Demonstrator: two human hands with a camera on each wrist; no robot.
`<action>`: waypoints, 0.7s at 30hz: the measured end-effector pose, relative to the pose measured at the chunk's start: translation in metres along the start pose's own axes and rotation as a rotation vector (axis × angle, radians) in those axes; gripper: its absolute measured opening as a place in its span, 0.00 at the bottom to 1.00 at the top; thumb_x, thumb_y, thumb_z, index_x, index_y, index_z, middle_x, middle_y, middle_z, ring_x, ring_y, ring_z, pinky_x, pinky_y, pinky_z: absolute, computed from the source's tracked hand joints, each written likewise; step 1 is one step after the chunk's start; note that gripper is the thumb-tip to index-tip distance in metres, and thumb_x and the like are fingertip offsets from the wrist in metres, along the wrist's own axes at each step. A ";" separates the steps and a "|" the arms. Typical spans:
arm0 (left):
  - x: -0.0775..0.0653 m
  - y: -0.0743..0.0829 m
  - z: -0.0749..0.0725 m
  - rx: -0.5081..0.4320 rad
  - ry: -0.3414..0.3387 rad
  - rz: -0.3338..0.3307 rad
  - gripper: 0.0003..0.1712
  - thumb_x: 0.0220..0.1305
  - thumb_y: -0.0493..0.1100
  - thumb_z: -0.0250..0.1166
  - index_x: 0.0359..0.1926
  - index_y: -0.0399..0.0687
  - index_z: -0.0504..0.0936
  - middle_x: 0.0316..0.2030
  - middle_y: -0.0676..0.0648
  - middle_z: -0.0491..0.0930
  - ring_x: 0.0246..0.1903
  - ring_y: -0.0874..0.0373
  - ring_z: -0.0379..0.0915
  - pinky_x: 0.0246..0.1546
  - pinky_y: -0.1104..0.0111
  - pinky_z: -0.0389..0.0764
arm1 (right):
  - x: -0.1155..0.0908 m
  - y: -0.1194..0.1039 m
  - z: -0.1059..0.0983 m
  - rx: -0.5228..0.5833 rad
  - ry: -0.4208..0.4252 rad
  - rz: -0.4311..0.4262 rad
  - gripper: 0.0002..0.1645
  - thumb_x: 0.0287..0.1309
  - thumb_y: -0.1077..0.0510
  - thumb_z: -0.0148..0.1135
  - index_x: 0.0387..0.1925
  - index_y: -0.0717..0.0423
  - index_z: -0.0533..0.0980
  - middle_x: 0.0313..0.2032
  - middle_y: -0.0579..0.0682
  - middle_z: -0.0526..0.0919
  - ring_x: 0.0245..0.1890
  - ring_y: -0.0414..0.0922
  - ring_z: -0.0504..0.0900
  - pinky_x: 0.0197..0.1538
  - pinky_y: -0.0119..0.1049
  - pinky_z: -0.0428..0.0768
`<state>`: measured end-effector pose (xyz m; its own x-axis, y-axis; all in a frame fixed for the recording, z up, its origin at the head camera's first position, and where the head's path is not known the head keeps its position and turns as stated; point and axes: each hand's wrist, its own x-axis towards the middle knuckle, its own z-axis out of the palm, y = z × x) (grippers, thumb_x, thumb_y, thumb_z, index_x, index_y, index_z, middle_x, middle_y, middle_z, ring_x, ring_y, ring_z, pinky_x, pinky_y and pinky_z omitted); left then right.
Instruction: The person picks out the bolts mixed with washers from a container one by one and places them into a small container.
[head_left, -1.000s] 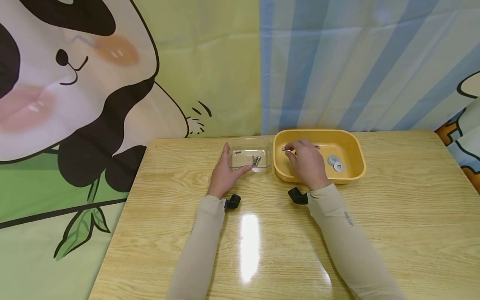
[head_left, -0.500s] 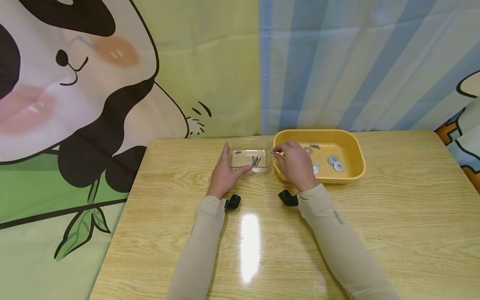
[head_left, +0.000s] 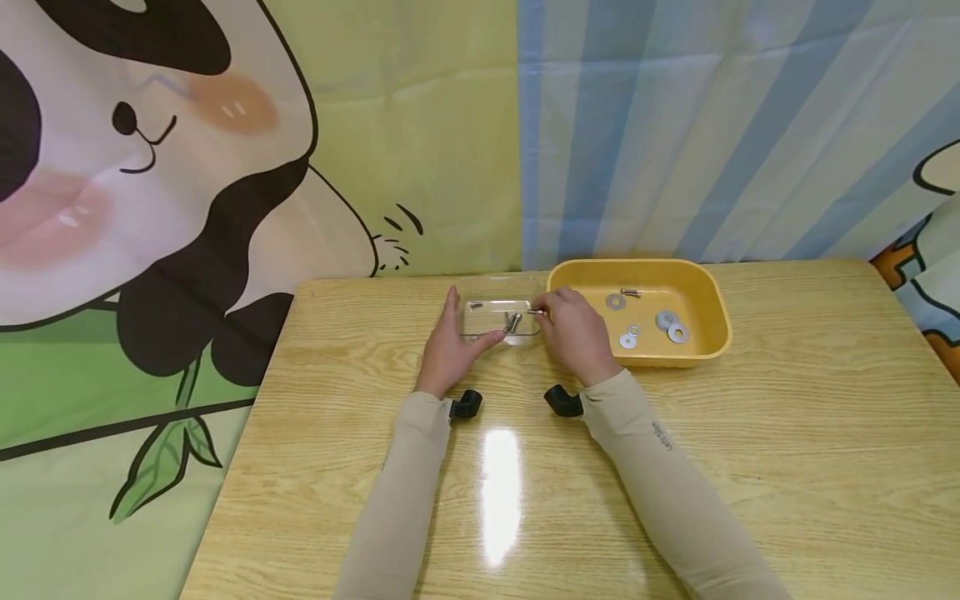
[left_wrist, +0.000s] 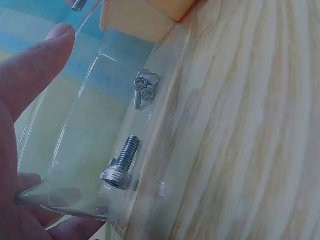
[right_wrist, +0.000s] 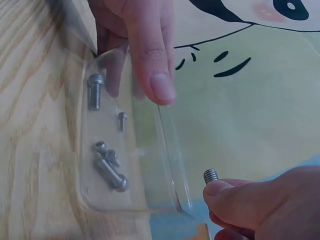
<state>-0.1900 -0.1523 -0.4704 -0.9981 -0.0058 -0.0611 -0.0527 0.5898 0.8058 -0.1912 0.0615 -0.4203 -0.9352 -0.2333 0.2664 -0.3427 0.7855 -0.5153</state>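
Note:
My left hand [head_left: 447,354] holds a clear plastic box [right_wrist: 172,165] at its left end, thumb over the front rim and fingers along the side. Inside the box lie several socket head screws; a thick one [left_wrist: 122,167] shows its threads in the left wrist view. My right hand [head_left: 577,333] pinches another screw [right_wrist: 210,175] between thumb and fingertips, its threaded end sticking out. In the head view that screw [head_left: 536,312] is at the right rim of the box. The fingers hide its head.
A yellow plastic bin [head_left: 722,329] stands right beside the box. It holds several flat washers [head_left: 678,333] and a screw [head_left: 631,292]. Both stand on a wooden table [head_left: 525,500], near its back edge, with a printed curtain [head_left: 450,167] behind. Dark camera mounts [head_left: 564,401] jut from both wrists.
My right hand has moved left from over the yellow bin to the clear box's right rim, carrying the screw. Washers it covered now show. The left hand has stayed in place on the box.

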 end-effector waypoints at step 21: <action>0.001 0.000 0.000 0.011 0.000 0.007 0.69 0.54 0.70 0.71 0.80 0.68 0.33 0.78 0.48 0.50 0.74 0.43 0.53 0.70 0.45 0.60 | 0.004 -0.007 0.016 -0.045 -0.032 -0.021 0.07 0.63 0.61 0.69 0.42 0.56 0.86 0.45 0.54 0.83 0.50 0.53 0.80 0.44 0.50 0.84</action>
<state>-0.1906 -0.1525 -0.4706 -0.9985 -0.0015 -0.0554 -0.0453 0.5984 0.7999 -0.1941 0.0454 -0.4285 -0.9303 -0.2681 0.2502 -0.3591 0.8048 -0.4726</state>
